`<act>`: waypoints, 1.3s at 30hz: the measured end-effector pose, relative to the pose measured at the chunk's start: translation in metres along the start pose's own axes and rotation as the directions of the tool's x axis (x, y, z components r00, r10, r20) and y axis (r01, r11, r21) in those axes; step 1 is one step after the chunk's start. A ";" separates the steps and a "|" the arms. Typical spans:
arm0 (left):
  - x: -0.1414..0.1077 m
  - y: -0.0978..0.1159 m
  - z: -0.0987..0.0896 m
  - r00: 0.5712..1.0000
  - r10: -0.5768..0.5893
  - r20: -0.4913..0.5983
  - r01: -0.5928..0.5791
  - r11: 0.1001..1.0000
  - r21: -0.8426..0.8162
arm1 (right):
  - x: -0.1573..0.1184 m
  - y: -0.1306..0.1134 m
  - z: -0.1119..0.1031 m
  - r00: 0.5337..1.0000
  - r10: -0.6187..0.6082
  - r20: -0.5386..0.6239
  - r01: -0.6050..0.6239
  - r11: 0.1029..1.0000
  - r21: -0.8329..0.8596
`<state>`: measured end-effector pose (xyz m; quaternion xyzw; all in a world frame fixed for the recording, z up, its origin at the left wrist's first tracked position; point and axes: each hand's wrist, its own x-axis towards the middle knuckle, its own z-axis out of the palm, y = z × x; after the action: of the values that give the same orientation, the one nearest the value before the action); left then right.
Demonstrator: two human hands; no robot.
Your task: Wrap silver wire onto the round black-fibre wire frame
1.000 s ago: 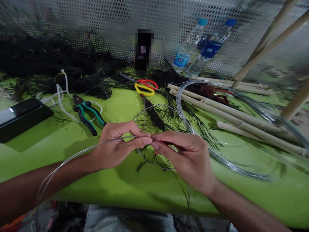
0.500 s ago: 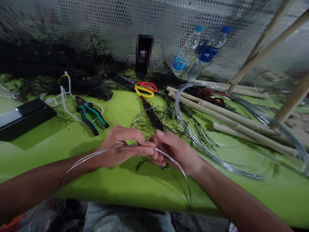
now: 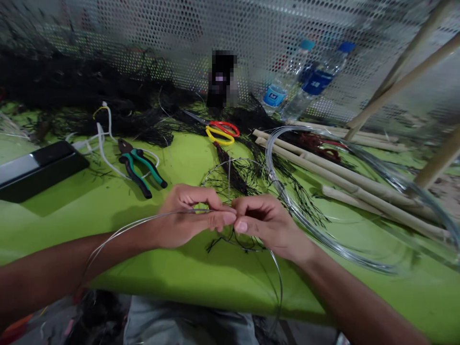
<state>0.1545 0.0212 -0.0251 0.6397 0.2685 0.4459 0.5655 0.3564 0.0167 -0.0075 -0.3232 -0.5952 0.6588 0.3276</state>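
Thin silvery wire (image 3: 124, 229) runs in a loop through both hands, above the green table top. My left hand (image 3: 196, 213) pinches it between thumb and forefinger. My right hand (image 3: 268, 223) meets the left fingertips, its own thumb and forefinger closed on the wire at the same spot. From under the right hand the wire curves down past the table's front edge. Just behind the hands lies a dark bundle of branching strands (image 3: 233, 175), with a thin wire ring around part of it. The exact joint between the fingertips is hidden.
Green-handled pliers (image 3: 142, 167), a white cable (image 3: 104, 148) and a black box-like device (image 3: 43, 167) lie left. Scissors (image 3: 223, 132) rest behind. To the right are a large wire coil (image 3: 309, 239), bamboo sticks (image 3: 345, 175) and bottles (image 3: 275, 96). Perforated sheeting (image 3: 161, 33) stands behind.
My right thumb has come down onto the wire beside the left fingertips, and the right fingers have closed there. The view has shifted slightly, so the table things appear further right.
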 end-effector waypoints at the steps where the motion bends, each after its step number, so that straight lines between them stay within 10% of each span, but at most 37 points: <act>1: 0.000 0.001 0.000 1.000 -0.010 -0.005 0.010 1.000 0.003 | -0.001 -0.004 -0.001 0.999 -0.044 -0.009 0.043 0.994 -0.102; 4: 0.001 0.002 0.000 1.000 -0.009 -0.014 0.010 0.998 0.062 | -0.005 -0.014 -0.005 0.971 -0.238 0.031 0.220 0.829 -0.515; 9: 0.001 -0.002 0.001 0.991 0.068 -0.113 -0.042 0.974 0.221 | -0.015 -0.020 0.006 0.798 -0.523 0.299 0.338 -0.023 -0.941; 11: 0.001 -0.003 0.001 0.983 0.145 -0.113 -0.110 0.956 0.272 | -0.018 -0.020 0.012 0.772 -0.540 0.336 0.306 -0.148 -0.940; 13: 0.001 -0.005 0.001 0.973 0.216 -0.086 -0.183 0.940 0.288 | -0.018 -0.020 0.014 0.804 -0.549 0.229 0.257 -0.026 -0.966; 16: 0.001 -0.006 0.001 0.959 0.282 -0.038 -0.264 0.931 0.254 | -0.016 -0.021 0.005 0.954 -0.298 -0.010 0.143 0.487 -0.862; 20: 0.001 -0.007 0.000 0.964 0.264 -0.016 -0.255 0.944 0.212 | -0.007 -0.016 -0.014 0.964 0.192 0.182 -0.138 0.952 -0.272; 24: 0.000 -0.005 -0.002 0.971 0.237 -0.042 -0.224 0.953 0.202 | -0.001 0.001 -0.016 0.923 0.281 0.262 -0.333 0.925 0.182; 29: 0.000 -0.004 -0.003 0.976 0.214 -0.048 -0.200 0.958 0.207 | -0.002 0.011 -0.008 0.931 0.314 0.184 -0.360 0.869 0.339; 39: -0.001 -0.007 -0.001 0.967 0.234 -0.105 -0.200 0.943 0.265 | -0.006 -0.006 -0.002 0.980 0.187 -0.072 -0.168 0.962 0.217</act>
<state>0.1538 0.0223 -0.0323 0.7005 0.2883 0.5100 0.4075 0.3617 0.0137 -0.0014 -0.3688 -0.4752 0.7291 0.3264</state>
